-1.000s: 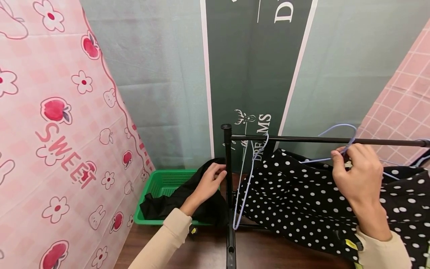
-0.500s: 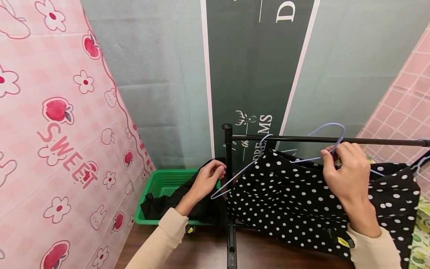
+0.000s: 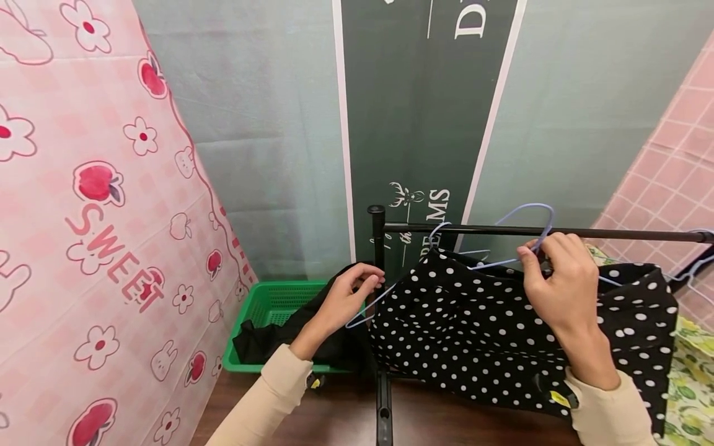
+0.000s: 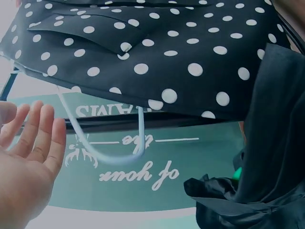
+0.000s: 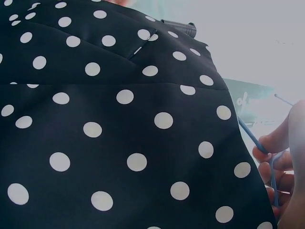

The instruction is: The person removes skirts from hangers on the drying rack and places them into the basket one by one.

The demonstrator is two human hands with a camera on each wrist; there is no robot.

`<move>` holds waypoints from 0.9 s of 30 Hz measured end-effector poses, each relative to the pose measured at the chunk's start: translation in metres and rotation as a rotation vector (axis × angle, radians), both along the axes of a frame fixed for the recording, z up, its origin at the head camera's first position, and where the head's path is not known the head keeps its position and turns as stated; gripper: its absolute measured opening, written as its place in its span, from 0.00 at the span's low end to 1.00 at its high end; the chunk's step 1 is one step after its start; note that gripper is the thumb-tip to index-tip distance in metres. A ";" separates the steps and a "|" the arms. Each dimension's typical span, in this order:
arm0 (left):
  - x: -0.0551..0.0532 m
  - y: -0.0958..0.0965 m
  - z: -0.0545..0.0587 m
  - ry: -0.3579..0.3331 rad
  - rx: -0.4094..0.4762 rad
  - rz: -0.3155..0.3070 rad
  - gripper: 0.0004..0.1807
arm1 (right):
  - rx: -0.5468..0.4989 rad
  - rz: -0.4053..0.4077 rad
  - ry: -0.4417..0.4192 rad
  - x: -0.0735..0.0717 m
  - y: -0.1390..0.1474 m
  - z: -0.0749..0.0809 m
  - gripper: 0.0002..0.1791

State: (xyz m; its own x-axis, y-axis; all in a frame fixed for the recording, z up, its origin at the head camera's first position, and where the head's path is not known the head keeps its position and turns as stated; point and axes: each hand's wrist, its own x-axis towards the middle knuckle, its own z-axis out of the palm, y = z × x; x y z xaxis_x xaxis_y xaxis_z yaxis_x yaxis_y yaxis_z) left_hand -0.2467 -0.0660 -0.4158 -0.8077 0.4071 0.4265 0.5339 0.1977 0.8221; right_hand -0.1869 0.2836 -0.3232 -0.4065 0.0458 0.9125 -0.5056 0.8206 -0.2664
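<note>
My right hand (image 3: 566, 285) pinches a blue clothes hanger (image 3: 543, 214) just below its hook, which loops over the black rod. From this hanger hangs a black garment with white dots (image 3: 480, 322). In the right wrist view the fingers (image 5: 279, 179) curl round the hanger's wire. My left hand (image 3: 351, 294) is at the rack's upright post, fingers loosely bent and holding nothing; the left wrist view shows the palm (image 4: 28, 167) beside a pale hook (image 4: 114, 160). Another hanger (image 3: 362, 316) sits at the rod's left end, partly hidden behind the garment.
The black rack's post (image 3: 379, 241) stands left of the garment. Behind my left forearm, a green basket (image 3: 245, 316) holds black cloth (image 3: 273, 341). More hangers (image 3: 705, 266) hang at the right. Pink printed fabric (image 3: 111, 248) borders the left side.
My right hand has slid the hanger and dotted garment leftward along the rod. The hanger at the left end has swung, its lower corner now left of the post. My left hand barely moved.
</note>
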 end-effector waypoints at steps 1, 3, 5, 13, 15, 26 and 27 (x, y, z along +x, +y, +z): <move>0.001 0.001 0.001 0.001 -0.006 -0.006 0.14 | 0.000 0.006 0.001 0.000 -0.001 0.001 0.10; 0.002 0.002 0.002 -0.002 -0.016 -0.021 0.15 | 0.003 0.020 0.004 0.000 -0.003 0.002 0.09; 0.003 0.004 0.003 -0.002 -0.023 -0.039 0.16 | 0.004 0.035 -0.001 0.001 -0.004 0.003 0.09; 0.010 0.012 0.010 0.008 -0.063 -0.051 0.18 | -0.003 0.089 -0.025 0.002 -0.010 0.006 0.06; 0.011 0.013 0.012 0.015 -0.077 -0.037 0.18 | -0.003 0.098 -0.028 0.002 -0.012 0.007 0.05; 0.014 0.016 0.022 0.120 -0.044 0.040 0.16 | 0.051 0.164 -0.042 -0.002 -0.025 0.010 0.07; 0.014 0.016 0.023 0.124 -0.038 0.046 0.15 | 0.056 0.171 -0.043 -0.002 -0.026 0.010 0.07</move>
